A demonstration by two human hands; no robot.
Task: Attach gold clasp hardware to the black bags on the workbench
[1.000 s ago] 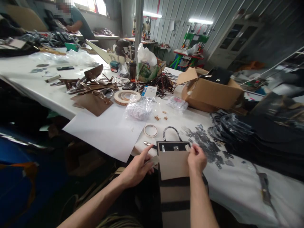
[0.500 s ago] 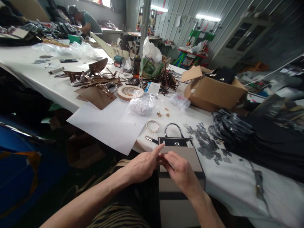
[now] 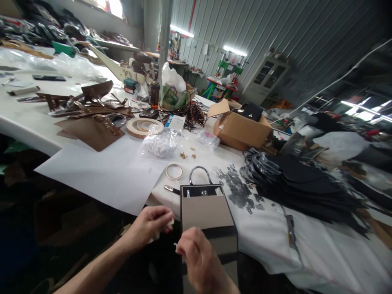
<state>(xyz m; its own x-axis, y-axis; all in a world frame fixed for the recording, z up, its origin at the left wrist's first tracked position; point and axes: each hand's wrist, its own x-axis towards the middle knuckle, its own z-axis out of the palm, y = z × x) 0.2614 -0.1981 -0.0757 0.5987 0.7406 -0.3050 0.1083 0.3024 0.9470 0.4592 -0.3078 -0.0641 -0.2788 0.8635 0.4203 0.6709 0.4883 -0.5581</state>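
A grey-brown bag panel with black trim (image 3: 206, 210) lies at the table's front edge, with a looped handle (image 3: 199, 168) at its top. Metal fittings (image 3: 204, 193) and a small pale piece (image 3: 218, 191) sit on its black top band. Left of the panel, my left hand (image 3: 154, 224) is closed on a small white scrap (image 3: 170, 221). My right hand (image 3: 197, 253), fingers pinched, is over the panel's lower left part; a tiny white bit (image 3: 175, 245) shows at its fingertips.
A tape roll (image 3: 174, 171) and white paper (image 3: 104, 175) lie left of the handle. Dark metal plates (image 3: 239, 188) are scattered to the right, near stacked black pieces (image 3: 300, 183). A cardboard box (image 3: 243, 132) and brown leather pieces (image 3: 92, 130) stand farther back.
My hands have moved apart and lower, off the panel's upper left part. A white scrap now shows in my left hand. The whole view has turned to the right.
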